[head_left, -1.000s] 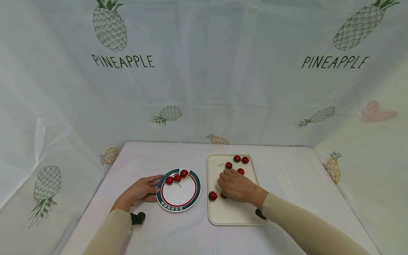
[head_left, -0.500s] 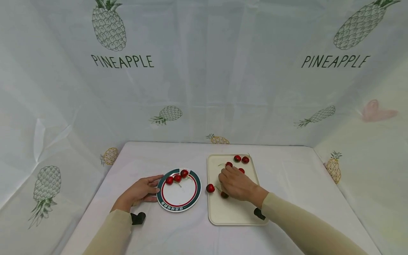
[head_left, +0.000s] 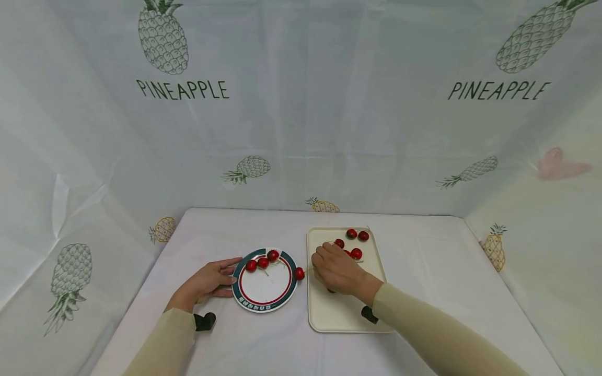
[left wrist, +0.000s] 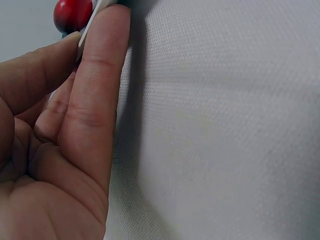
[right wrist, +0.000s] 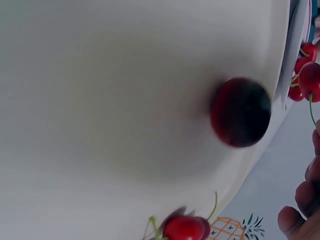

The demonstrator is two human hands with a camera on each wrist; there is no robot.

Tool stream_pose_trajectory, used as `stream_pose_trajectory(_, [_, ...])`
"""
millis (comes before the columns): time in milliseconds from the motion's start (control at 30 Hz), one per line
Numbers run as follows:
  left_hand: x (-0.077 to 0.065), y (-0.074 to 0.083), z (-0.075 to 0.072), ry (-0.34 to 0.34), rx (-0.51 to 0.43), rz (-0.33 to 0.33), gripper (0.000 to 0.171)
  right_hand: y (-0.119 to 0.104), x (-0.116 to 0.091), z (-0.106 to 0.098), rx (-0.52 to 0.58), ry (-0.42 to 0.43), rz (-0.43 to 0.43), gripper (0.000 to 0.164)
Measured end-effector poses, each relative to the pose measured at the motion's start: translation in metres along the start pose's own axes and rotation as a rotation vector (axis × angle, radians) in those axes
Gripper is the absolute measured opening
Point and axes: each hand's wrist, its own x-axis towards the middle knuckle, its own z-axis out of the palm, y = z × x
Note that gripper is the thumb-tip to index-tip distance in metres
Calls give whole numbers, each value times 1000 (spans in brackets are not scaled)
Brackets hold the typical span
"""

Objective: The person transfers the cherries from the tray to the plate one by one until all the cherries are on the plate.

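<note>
By its stem, my right hand (head_left: 337,269) holds a red cherry (head_left: 299,273) just beside the plate's right rim. In the right wrist view this cherry (right wrist: 310,81) hangs from the green stem pinched at the fingertips. My left hand (head_left: 207,282) grips the left rim of a round white plate (head_left: 263,290) with a dark green and red border. Thumb and fingers pinch that rim in the left wrist view, near a cherry (left wrist: 73,15). On the plate's upper part lie 3 cherries (head_left: 263,262). A dark cherry (right wrist: 240,112) on the tray is mostly hidden under the right hand in the head view.
A cream rectangular tray (head_left: 348,321) lies right of the plate, with several cherries (head_left: 356,254) towards its far end. Both rest on a white-covered table (head_left: 432,271). Behind it hangs a pale curtain (head_left: 291,104) printed with pineapples.
My right hand has moved left, carrying the cherry by its stem from over the tray to the plate's right edge. The left hand and plate have stayed in place.
</note>
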Motion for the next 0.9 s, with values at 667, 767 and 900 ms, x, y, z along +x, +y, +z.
stream_pose_trajectory(667, [2, 0, -1, -1, 17, 10, 66, -55, 48, 8, -53, -38, 50, 17])
stream_pose_trajectory(767, [1, 1, 0, 2, 22, 8, 66, -64, 54, 10, -46, -55, 54, 19])
stream_pose_trajectory(900, [0, 2, 0, 3, 19, 1, 66, -75, 60, 12, -45, -61, 58, 19])
